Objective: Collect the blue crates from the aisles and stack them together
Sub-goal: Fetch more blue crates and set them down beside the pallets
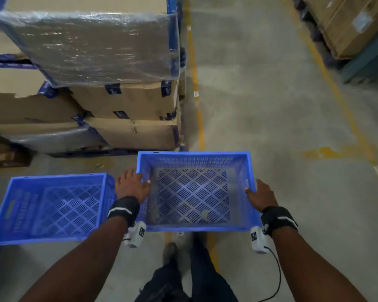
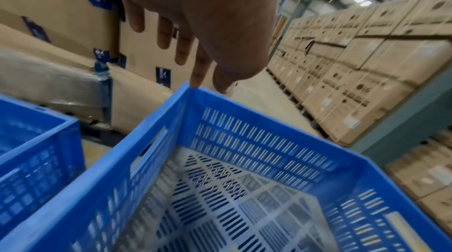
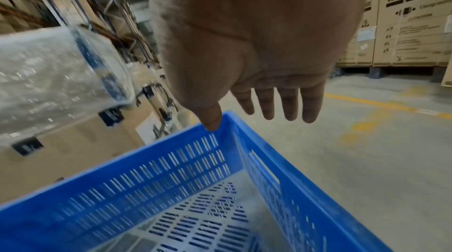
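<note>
Hands [image 1: 133, 185] [image 1: 262, 197] loosely spread, thumbs over crate [image 1: 196, 228] rims.

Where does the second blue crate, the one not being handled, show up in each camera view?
Head: second blue crate sits lower left, left of the left hand.
Left wrist: its corner fills the left edge.
Right wrist: not in view.
Shared landmark: the handled crate, central in all three.

Three views, one blue crate [image 1: 196, 227]

The crate is viewed steeply downward from the head; its rims are seen closely, forward, from both wrists.
</note>
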Demonstrator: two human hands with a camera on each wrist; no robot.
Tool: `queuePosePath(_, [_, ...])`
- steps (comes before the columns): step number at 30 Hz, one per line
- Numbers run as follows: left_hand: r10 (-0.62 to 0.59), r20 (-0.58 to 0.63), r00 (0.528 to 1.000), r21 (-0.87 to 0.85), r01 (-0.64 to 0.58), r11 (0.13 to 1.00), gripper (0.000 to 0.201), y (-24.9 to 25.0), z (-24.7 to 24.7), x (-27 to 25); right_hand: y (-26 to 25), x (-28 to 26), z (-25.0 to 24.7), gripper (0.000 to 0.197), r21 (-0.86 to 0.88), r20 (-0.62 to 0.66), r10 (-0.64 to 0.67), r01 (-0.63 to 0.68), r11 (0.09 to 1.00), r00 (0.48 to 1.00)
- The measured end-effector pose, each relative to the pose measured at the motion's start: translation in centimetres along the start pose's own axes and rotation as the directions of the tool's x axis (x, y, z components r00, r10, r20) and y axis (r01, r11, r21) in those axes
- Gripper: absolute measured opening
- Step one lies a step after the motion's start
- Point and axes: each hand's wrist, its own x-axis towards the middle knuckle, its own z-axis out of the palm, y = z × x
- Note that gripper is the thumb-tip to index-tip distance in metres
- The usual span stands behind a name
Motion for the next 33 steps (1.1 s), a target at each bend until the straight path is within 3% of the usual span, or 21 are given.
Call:
queuePosePath(4, [-0.181,0.147,0.973,0.104,0.166,0.981,0.063,0.4,2.4,3.1,1.7,5.0,2.0,0.078,-0.024,0.122,0.088,-0.086,0.996,0.989])
queuePosePath(9, [-0.293,0.305,0.906,-0.188,0.359,0.914,0.078,0.4,4.5,6.2,0.8,7.5,2.9,0.059,0.202,0.082,0.170,-0.183,0.962,0.982])
queuePosePath(11, [-0.354,0.326,0.877,-0.311,0.453,0.836,0.079,0.2,5.0,7.1,0.4,7.8,3.2,0.063,0.351,0.107,0.221,-0.245,0.904,0.969])
queuePosePath(15, [-0.458,0.343,0.820,-0.467,0.572,0.674,0.075,-0.1,5.7,7.8,0.5,8.4,3.5,0.061,0.643,0.204,0.278,-0.342,0.685,0.939])
queuePosePath(17, [-0.437,0.433,0.788,-0.519,0.615,0.595,0.088,-0.9,6.9,8.3,0.3,8.3,2.9,0.085,0.672,0.274,0.287,-0.397,0.625,0.918])
queuePosePath(19, [-0.453,0.463,0.762,-0.564,0.648,0.512,0.119,-3.5,10.7,9.9,0.8,8.5,2.8,0.114,0.678,0.325,0.274,-0.425,0.600,0.905])
queuePosePath(20, [-0.454,0.492,0.743,-0.578,0.669,0.468,0.126,-4.2,11.9,10.2,0.9,8.5,2.7,0.121,0.676,0.357,0.265,-0.443,0.589,0.896])
queuePosePath(21, [-0.442,0.533,0.722,-0.600,0.690,0.404,0.119,-4.1,11.6,10.1,1.1,8.7,2.8,0.124,0.666,0.391,0.254,-0.463,0.585,0.885])
queuePosePath(23, [-0.399,0.594,0.699,-0.640,0.711,0.292,0.086,-1.7,7.9,8.5,1.1,8.5,2.6,0.128,0.642,0.462,0.238,-0.507,0.575,0.854])
queuePosePath(25, [-0.343,0.616,0.709,-0.672,0.701,0.240,0.075,-0.9,7.2,8.1,1.1,8.6,2.3,0.129,0.625,0.524,0.234,-0.556,0.548,0.819])
queuePosePath(28, [-0.247,0.704,0.666,-0.655,0.743,0.137,0.091,-1.7,7.4,7.7,0.6,8.5,1.8,0.117,0.611,0.599,0.221,-0.618,0.494,0.769])
queuePosePath(31, [-0.182,0.755,0.630,-0.623,0.776,0.101,0.100,-2.3,7.1,7.7,0.5,8.3,1.6,0.100,0.616,0.600,0.214,-0.617,0.490,0.770])
queuePosePath(33, [-0.135,0.766,0.629,-0.626,0.777,0.065,0.099,-2.3,6.8,7.7,0.4,8.2,1.5,0.106,0.606,0.591,0.226,-0.611,0.510,0.774])
